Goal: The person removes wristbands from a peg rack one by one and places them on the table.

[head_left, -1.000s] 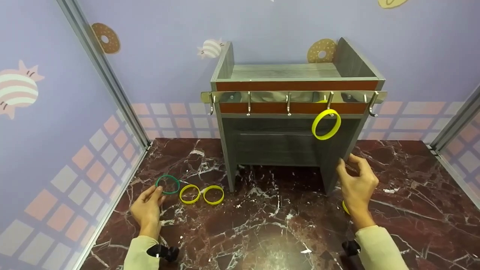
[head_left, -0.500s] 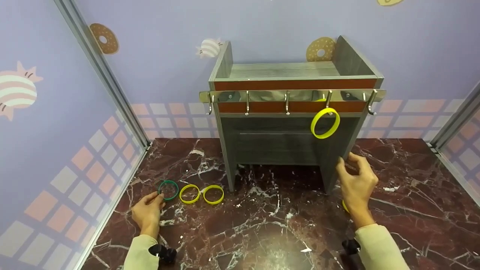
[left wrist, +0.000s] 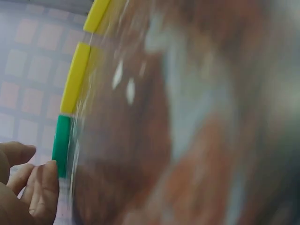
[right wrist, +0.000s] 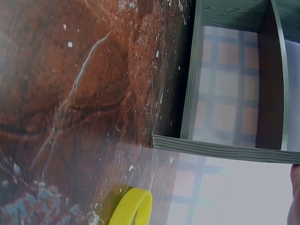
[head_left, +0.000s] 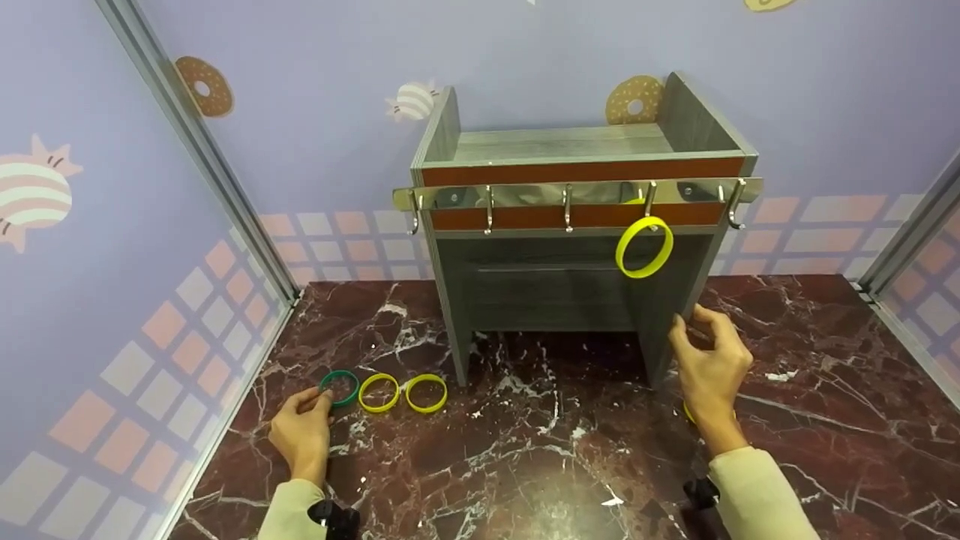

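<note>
In the head view, a green ring band (head_left: 339, 404) lies flat on the marble-patterned table. My left hand (head_left: 301, 431) touches its left edge with the fingertips. In the left wrist view the green band (left wrist: 61, 146) meets one fingertip, while another finger stays apart from it. Two yellow ring bands (head_left: 426, 410) lie in line to its right. My right hand (head_left: 712, 367) holds the right side panel edge of a grey wooden shelf (head_left: 551, 300) between thumb and fingers. A yellow band (head_left: 645, 274) hangs from a hook on the shelf's metal hook rail (head_left: 529, 196).
Another yellow band (right wrist: 133, 206) lies on the table beside the right hand, partly hidden by it in the head view. Several hooks line the rail. Patterned wall panels (head_left: 337, 45) enclose the back and sides of the marble-patterned table (head_left: 525, 472).
My left hand has brought the green band down and nearer, into line with the two yellow bands. My right hand keeps its place at the shelf. The head view has shifted slightly.
</note>
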Motion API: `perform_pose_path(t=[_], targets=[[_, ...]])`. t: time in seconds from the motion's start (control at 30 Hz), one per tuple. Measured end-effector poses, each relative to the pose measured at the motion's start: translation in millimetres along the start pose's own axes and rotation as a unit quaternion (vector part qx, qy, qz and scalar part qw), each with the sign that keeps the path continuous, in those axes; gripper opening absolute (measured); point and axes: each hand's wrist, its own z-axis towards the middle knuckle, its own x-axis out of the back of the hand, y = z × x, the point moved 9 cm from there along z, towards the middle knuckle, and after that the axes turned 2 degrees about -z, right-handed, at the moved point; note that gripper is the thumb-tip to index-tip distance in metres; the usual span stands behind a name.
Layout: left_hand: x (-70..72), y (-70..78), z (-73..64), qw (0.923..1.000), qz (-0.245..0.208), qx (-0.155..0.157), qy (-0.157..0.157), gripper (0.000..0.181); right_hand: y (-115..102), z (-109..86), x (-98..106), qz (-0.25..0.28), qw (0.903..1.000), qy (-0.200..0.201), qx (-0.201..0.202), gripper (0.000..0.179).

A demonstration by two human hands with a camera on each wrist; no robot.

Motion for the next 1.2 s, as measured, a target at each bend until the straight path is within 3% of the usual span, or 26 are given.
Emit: perform_pose_path(t=[0.27,0.57,0.9,1.07,1.2], targets=[[-17.3,42.3,-15.7,0.9978,-0.026,-0.061,0.000,0.024,-0.4,-0.5,0.5,0.002,1.0000,0.001,0.000,0.014],[-44.4,85.2,-36.9,0.9914,-0.093,-0.082,-0.042,0.024,-0.5,-2.6,-0.6,0.000,1.0000,-0.002,0.001,0.014],[-65.6,133.4,-69.1,0.9718,-0.168,-0.140,-0.088,0.021,2.8,-3.0,-0.2,-0.003,0.9998,-0.002,-0.021,0.013],[-81.5,157.9,-84.1,0.9594,-0.216,-0.144,-0.111,0.020,6.9,-2.4,0.9,-0.002,0.9996,0.006,-0.029,0.013],[-94.3,172.5,-94.6,0.9477,-0.255,-0.144,-0.126,0.020,22.4,-3.8,-0.9,-0.013,0.9998,-0.004,-0.013,0.014]])
